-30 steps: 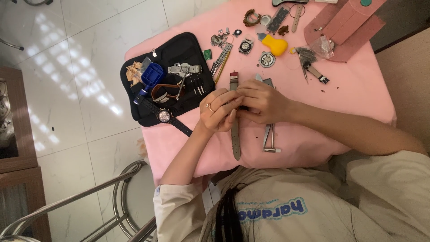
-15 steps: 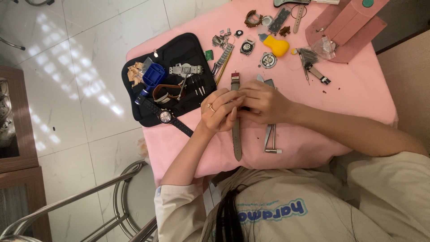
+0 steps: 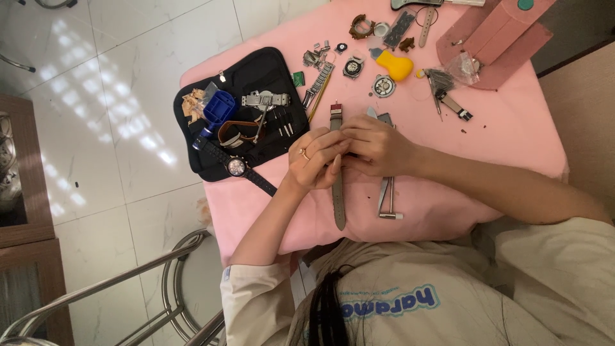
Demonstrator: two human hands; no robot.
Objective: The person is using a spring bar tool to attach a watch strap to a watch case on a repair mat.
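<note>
My left hand [image 3: 315, 161], with a ring on one finger, and my right hand [image 3: 379, 146] meet over the middle of a grey watch strap [image 3: 338, 205]. The strap lies lengthwise on the pink table cover [image 3: 487, 154]. Its far end [image 3: 336, 113] sticks out beyond my fingers and its near end reaches toward the table edge. Both hands pinch the strap's middle, and my fingers hide whatever sits there. A slim metal tool [image 3: 387, 195] lies just right of the strap, under my right wrist.
A black tool mat [image 3: 256, 70] to the left carries a blue case holder [image 3: 218, 109], a brown strap, a metal watch and a dark watch [image 3: 237, 166]. Watch cases, a yellow blower [image 3: 394, 64], a plastic bag and a pink pouch [image 3: 493, 38] lie beyond. A metal chair frame [image 3: 166, 282] stands lower left.
</note>
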